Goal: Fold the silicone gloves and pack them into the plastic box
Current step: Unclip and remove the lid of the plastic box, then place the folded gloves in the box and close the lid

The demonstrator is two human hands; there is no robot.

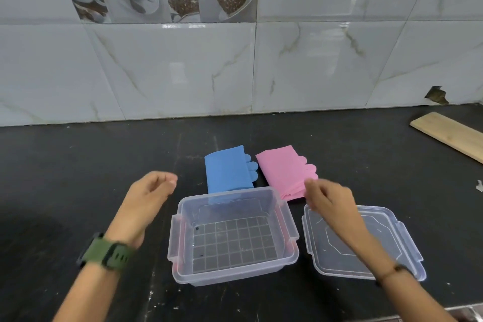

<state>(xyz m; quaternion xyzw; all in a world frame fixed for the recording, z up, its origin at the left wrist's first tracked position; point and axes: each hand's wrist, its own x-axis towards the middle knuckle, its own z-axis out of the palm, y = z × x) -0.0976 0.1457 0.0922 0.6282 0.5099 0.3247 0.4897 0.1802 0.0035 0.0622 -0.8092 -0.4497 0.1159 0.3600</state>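
A folded blue silicone glove (228,170) and a folded pink silicone glove (285,170) lie side by side on the black counter, just behind the clear plastic box (174,238). The box holds only a grid insert on its floor. My left hand (146,198) hovers left of the box, fingers loosely curled and holding nothing. My right hand (330,204) hovers over the near corner of the pink glove, fingers apart and slightly blurred; I cannot tell whether it touches the glove.
The box's clear lid (407,243) lies flat to the right of the box, partly under my right forearm. A wooden board (449,133) rests at the far right near the tiled wall (183,73). The counter's front edge runs at lower right.
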